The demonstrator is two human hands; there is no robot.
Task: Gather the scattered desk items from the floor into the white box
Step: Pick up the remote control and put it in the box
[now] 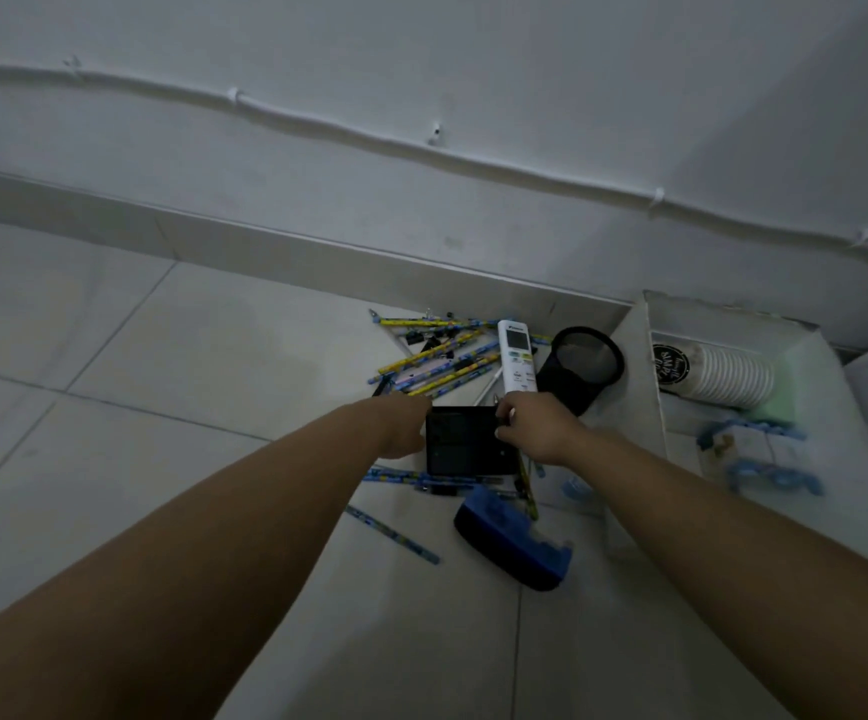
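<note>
**Both hands on the black case**

Just right of the frame's centre, a flat black case (465,440) lies on the tiled floor (172,356). The left hand (405,426) grips its left edge; the right hand (528,427) pinches its right edge, fingertips curled on the top corner.

Above the case, a heap of pencils (434,358) spreads across the floor, with small black clips mixed in. A white remote (517,362) lies just right of the heap, its lower end near the right hand. Right of the remote sits a round black mesh item (585,363). Below the case, more pencils lie flat, and a blue and black stapler-like item (515,543) rests at centre-right low.

The white box (645,376) stands open at the right edge, against the wall. Inside are a stack of paper cups (723,374) lying on its side and some blue items (756,459), too blurred to name.
</note>
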